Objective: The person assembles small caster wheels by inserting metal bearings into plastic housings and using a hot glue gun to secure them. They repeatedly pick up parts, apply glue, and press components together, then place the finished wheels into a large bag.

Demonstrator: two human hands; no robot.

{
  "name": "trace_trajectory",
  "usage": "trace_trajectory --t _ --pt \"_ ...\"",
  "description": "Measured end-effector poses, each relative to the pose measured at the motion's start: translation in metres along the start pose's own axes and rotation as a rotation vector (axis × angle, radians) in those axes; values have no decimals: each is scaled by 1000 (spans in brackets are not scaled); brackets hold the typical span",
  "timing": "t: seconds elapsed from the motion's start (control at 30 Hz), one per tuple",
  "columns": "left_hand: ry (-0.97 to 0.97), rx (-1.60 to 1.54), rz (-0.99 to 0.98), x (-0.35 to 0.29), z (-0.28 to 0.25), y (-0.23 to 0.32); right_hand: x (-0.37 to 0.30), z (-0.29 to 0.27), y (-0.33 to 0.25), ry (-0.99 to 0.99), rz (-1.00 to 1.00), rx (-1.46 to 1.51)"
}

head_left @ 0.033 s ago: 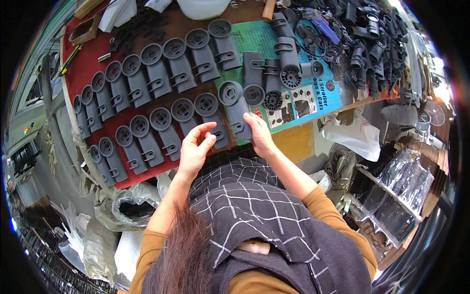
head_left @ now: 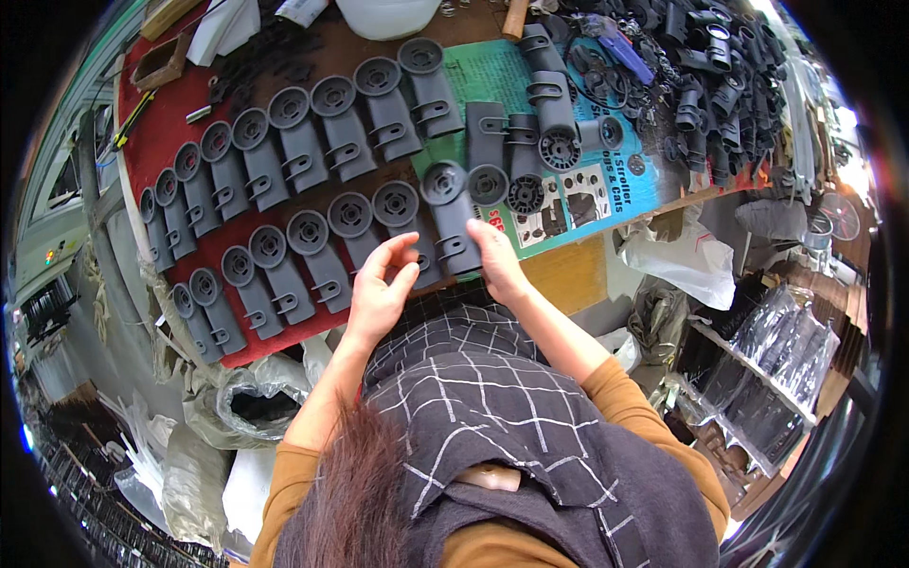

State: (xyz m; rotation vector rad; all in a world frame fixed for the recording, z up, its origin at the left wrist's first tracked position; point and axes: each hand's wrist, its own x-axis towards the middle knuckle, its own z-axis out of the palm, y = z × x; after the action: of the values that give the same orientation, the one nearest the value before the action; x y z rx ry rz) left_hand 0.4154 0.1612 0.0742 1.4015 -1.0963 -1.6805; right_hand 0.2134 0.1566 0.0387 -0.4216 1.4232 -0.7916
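Observation:
My right hand [head_left: 499, 262] grips the right edge of a dark grey plastic part [head_left: 453, 222], a flat sleeve with a round hub at its far end. Some of its fingers are hidden. My left hand [head_left: 381, 293] hovers just left of that part, fingers half curled and thumb apart, with nothing visible between them. Beside it lies a matching grey part [head_left: 396, 204], the last in the near row. Another row of such parts [head_left: 341, 128] lies farther back on the red cloth [head_left: 142, 95].
Right of my hands, several loose grey parts [head_left: 487, 142] lie on a green and blue printed sheet [head_left: 620, 170]. A heap of black fittings [head_left: 729, 90] fills the far right. A purple tool [head_left: 627, 57] lies near it. Clear plastic bags [head_left: 682, 260] hang below the table edge.
The view has shifted slightly. My left hand's thumb and fingers have spread a little wider apart. My right hand stays at the same grey part.

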Motion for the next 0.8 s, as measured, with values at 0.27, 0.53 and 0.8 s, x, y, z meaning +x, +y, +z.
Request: trace_trajectory --t 0.27,0.53,0.8 --pt "-2 815 513 38 50 -1 66 -40 -95 -51 -1078 -1672" --pt "144 -723 -41 33 42 40 120 -65 -142 -310 -1606 -1605" --pt "101 -939 -109 36 46 53 156 14 -160 346 -538 -1165"
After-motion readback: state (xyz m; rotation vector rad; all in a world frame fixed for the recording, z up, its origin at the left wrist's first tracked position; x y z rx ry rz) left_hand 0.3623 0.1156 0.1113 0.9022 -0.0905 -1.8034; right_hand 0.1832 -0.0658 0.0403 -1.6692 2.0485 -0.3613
